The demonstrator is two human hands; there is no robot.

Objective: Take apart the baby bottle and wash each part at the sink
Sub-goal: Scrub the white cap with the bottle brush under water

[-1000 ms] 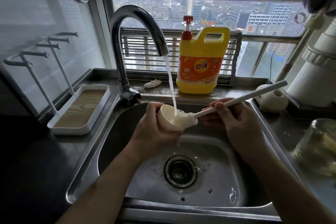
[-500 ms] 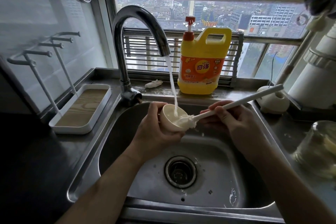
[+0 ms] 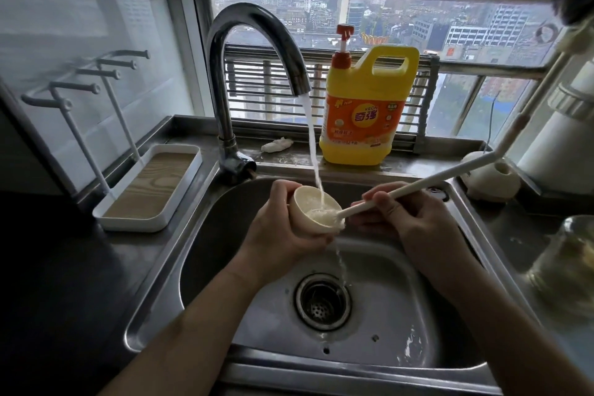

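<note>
Over the steel sink point(image 3: 205, 267) the left hand point(image 3: 283, 235) is wrapped around a small cream cap point(image 3: 313, 209) of the baby bottle, its open mouth tipped up and to the right. Water from the curved tap point(image 3: 257, 51) runs straight into it, and a thin trickle spills down toward the drain point(image 3: 323, 300). The right hand point(image 3: 414, 225) is closed on the long pale handle of a bottle brush point(image 3: 418, 185), pinching it low down; the foamy head of the brush sits just inside the lower rim of the cap.

The step in hand looks like scrubbing this one part from the inside under the running water. I would guess the washing is partway through, since no other bottle piece is clearly in sight here; a blurred clear jar point(image 3: 565, 270) stands on the worktop at the right, and I cannot tell what it is.

Next, the brush probably needs turning around the inner wall, then lifting clear so the stream can rinse off the suds. The cap is wet and likely slippery, so the left grip should stay firm. The yellow detergent jug point(image 3: 369, 112) on the sill and the white drying rack point(image 3: 151, 190) at the left are within reach for afterwards.
</note>
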